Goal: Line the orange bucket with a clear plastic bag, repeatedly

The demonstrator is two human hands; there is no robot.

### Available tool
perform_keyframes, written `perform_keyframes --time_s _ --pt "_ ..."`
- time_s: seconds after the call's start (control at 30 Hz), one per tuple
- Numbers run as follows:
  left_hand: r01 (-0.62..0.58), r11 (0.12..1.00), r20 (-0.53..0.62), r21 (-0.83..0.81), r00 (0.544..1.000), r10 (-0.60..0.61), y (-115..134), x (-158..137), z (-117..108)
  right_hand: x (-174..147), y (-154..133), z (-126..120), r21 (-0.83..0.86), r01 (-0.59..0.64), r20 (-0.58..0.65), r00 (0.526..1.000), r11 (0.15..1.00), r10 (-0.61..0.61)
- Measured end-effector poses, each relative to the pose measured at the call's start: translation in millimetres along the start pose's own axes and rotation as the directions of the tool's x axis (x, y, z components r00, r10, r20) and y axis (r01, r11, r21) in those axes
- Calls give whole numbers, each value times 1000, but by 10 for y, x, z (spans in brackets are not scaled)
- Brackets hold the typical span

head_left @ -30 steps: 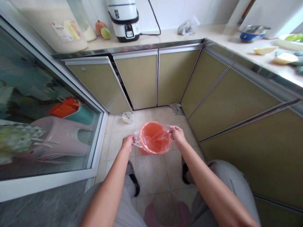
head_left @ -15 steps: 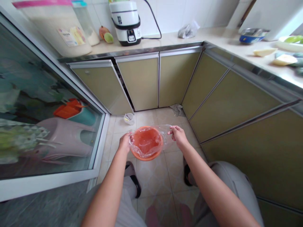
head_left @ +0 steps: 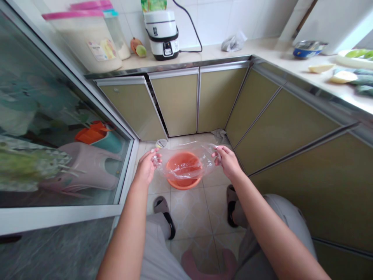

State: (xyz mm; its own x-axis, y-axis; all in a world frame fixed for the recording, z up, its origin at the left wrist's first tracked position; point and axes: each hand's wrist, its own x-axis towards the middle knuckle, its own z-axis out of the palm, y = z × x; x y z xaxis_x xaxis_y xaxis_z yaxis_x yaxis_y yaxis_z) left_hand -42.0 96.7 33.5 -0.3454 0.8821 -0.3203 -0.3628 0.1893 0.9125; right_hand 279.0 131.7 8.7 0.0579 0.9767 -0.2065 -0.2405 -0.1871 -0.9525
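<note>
A clear plastic bag [head_left: 189, 157] is stretched sideways between my two hands. My left hand [head_left: 147, 165] pinches its left edge with closed fingers. At the opposite edge my right hand [head_left: 227, 160] grips the film in the same way. Below the bag an orange basin [head_left: 184, 186] rests on the tiled floor between my feet, seen partly through the plastic. The film covers most of the basin's opening, and I cannot tell whether it touches the rim. Just behind my left hand a small clear tub [head_left: 162, 143] sits on the floor, partly hidden.
Cabinets [head_left: 175, 105] close in ahead and to the right; one door at left stands ajar. A glass door [head_left: 58, 116] is on the left. On the counter are a rice cooker [head_left: 162, 35], storage containers [head_left: 87, 44] and a metal bowl [head_left: 309, 49]. A grey cloth [head_left: 219, 135] lies in the corner.
My hands have moved apart and up, spreading the plastic wider over the basin. My left hand has shifted left, away from the basin's rim. The view has tilted slightly.
</note>
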Motion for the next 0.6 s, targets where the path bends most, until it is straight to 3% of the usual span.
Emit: perform_keyframes --time_s 0.2,0.43,0.6 --pt "-36 999 69 -33 997 38 57 -664 -263 -563 -227 -230 -13 74 7 997 997 -74" --pt "59 998 135 4 989 -59 -120 -1480 -578 -1636 11 -696 -14 -25 -13 1000 1000 25" --pt "69 998 194 13 978 -70 -99 -1904 -698 -2123 -16 -844 26 -55 -67 996 998 57"
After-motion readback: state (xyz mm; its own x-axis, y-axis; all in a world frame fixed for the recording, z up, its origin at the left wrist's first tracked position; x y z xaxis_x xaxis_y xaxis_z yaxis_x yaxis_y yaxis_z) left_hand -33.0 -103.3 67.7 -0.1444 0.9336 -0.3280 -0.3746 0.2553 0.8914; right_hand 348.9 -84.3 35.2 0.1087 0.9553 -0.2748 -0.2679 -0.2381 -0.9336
